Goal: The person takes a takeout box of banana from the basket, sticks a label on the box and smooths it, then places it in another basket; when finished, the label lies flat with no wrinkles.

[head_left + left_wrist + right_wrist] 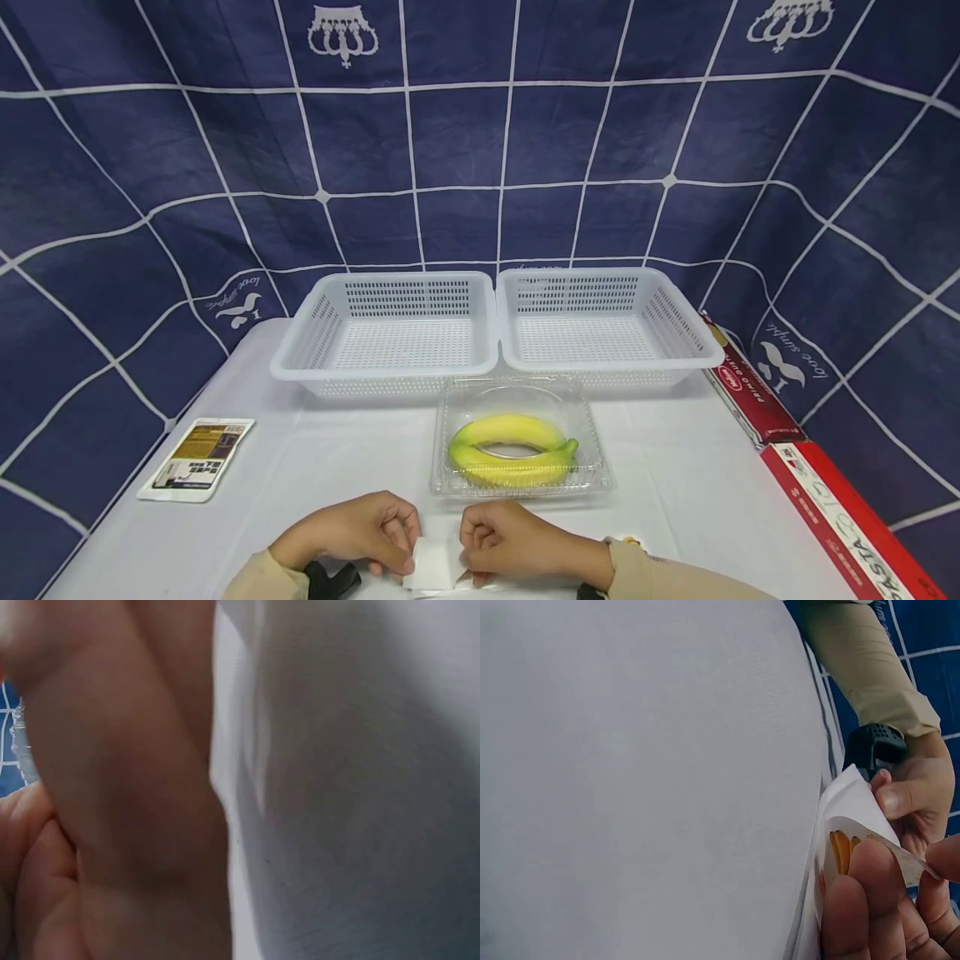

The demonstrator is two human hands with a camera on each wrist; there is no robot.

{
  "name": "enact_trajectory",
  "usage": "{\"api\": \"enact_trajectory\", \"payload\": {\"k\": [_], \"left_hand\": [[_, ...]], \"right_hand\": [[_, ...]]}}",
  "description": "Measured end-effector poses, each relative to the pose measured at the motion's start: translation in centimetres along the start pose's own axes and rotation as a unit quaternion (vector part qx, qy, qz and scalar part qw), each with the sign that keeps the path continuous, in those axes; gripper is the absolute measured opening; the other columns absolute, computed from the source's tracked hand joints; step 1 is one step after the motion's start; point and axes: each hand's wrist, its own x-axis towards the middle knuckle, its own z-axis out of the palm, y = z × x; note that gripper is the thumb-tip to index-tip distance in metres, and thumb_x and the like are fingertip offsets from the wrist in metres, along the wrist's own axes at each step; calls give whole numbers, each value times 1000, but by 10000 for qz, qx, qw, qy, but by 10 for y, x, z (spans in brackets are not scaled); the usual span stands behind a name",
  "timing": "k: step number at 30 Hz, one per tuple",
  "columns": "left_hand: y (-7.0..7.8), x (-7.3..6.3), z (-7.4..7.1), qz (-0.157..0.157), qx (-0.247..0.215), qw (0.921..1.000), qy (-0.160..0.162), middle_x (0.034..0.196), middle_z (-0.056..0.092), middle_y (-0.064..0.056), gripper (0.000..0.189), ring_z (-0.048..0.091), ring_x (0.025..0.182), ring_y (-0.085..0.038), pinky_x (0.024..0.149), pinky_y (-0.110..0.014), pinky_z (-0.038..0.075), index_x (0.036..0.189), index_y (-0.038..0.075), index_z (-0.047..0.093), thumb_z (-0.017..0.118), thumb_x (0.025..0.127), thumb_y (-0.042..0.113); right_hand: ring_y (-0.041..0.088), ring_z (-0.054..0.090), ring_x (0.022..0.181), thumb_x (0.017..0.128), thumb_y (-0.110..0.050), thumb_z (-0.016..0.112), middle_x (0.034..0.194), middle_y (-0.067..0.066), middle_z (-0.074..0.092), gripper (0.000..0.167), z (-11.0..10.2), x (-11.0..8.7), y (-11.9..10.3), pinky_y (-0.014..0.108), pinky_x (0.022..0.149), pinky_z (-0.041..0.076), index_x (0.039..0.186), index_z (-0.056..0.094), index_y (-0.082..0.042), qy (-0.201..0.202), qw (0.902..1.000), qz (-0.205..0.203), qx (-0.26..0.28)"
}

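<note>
Low in the head view, both hands hold a small white piece of paper [432,567] near the table's front edge. My left hand [367,532] pinches its left side between thumb and fingers. The right hand [513,542] grips the right side with curled fingers. In the right wrist view the paper [855,796] bends upward, and an orange-yellow print shows on its inner face beside the right fingers [876,881]. Just beyond the hands lies a closed clear plastic clamshell box [596,467] with two bananas [510,477] in it. Skin and white cloth fill most of the left wrist view.
Two white plastic baskets [408,371] [611,364] stand side by side behind the box. A flat white pouch [198,458] lies at the left. Along the right edge are a dark red box [753,396] and a red-and-white box [851,517]. A blue checked curtain [465,133] encloses the white table.
</note>
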Motion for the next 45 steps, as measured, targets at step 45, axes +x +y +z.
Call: {"api": "enact_trajectory", "payload": {"k": [45], "left_hand": [[17, 5, -27, 992, 1611, 9481, 2556, 127, 69, -21, 36, 69, 113, -33, 90, -29, 58, 133, -7, 60, 72, 101, 6]], "right_hand": [[20, 78, 81, 100, 6, 66, 93, 26, 77, 12, -47, -34, -30, 42, 74, 67, 103, 74, 13, 193, 9903, -1374, 78]]}}
